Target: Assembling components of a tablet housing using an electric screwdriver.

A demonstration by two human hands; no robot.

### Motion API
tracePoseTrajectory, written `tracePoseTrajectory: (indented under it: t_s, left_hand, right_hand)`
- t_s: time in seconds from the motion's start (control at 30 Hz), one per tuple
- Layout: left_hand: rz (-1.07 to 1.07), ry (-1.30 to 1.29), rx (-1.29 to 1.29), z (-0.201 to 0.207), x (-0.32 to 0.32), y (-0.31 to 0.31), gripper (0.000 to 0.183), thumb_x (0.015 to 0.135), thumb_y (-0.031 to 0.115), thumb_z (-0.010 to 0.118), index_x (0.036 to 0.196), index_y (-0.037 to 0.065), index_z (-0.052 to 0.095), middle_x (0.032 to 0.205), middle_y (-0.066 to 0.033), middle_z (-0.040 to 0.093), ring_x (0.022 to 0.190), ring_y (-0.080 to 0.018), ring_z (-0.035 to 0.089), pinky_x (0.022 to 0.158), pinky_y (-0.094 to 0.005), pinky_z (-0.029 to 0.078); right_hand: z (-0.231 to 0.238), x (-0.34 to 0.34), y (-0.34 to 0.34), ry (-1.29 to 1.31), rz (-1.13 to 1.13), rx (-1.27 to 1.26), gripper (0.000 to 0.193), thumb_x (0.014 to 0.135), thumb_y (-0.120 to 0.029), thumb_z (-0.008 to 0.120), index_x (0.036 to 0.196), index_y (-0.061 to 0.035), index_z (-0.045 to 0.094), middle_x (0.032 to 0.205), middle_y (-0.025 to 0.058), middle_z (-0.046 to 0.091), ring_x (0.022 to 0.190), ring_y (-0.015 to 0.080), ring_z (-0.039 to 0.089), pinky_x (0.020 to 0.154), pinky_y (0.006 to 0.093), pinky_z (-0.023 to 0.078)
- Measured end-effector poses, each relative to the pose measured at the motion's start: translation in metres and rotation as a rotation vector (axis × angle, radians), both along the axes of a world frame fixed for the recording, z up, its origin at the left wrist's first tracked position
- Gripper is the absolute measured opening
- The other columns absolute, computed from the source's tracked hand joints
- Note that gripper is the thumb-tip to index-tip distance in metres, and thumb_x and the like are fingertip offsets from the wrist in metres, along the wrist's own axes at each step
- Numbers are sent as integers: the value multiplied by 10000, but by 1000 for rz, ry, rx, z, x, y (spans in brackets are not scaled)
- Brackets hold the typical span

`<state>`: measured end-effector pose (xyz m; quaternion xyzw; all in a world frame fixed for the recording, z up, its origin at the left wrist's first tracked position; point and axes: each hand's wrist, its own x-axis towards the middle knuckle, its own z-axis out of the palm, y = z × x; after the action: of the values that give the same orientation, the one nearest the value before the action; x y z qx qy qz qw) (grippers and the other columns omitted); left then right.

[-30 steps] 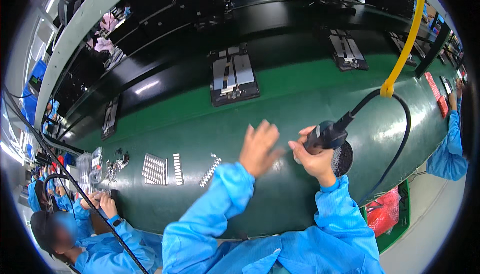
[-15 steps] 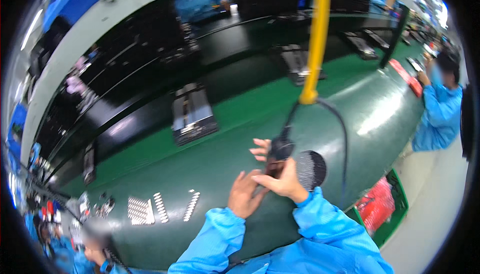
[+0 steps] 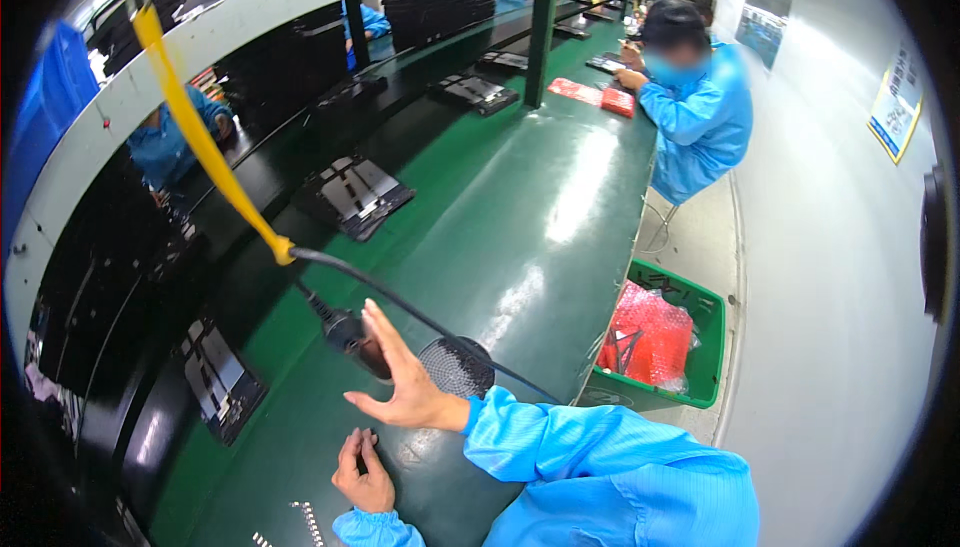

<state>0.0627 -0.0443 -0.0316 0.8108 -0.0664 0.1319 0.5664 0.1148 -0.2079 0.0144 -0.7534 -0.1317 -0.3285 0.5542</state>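
My right hand is open, thumb and fingers spread, beside a black corded hand tool. The tool hangs from a yellow strap, a black cable rising from its top; its working end cannot be made out. Behind that hand lies a round black textured disc on the green table. My left hand is closer to me, just above the table, with its fingertips pinched together. Something small and dark may be between them, too small to name. Strips of small pale pieces lie near it.
Flat dark device panels lie along the line beyond the table. A green crate with red bubble wrap stands on the floor to the right. A co-worker in blue sits farther along, beside red packs. A green post rises there.
The view has swung to the right. My right hand has let go of the black tool and opened. My left hand has come away from it, and its fingers have closed into a pinch.
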Motion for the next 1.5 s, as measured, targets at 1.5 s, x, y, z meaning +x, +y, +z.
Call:
tracePoseTrajectory:
  t_s: [1.5]
  left_hand:
    - [-86, -146, 184, 5, 0, 5, 115, 742, 47, 696, 852, 43, 664, 805, -92, 662, 732, -262, 618, 662, -344, 485]
  right_hand:
    - [-13, -2, 8, 155, 134, -43, 763, 666, -106, 774, 1286, 30, 351, 1186, 159, 546, 998, 217, 565, 834, 305, 444]
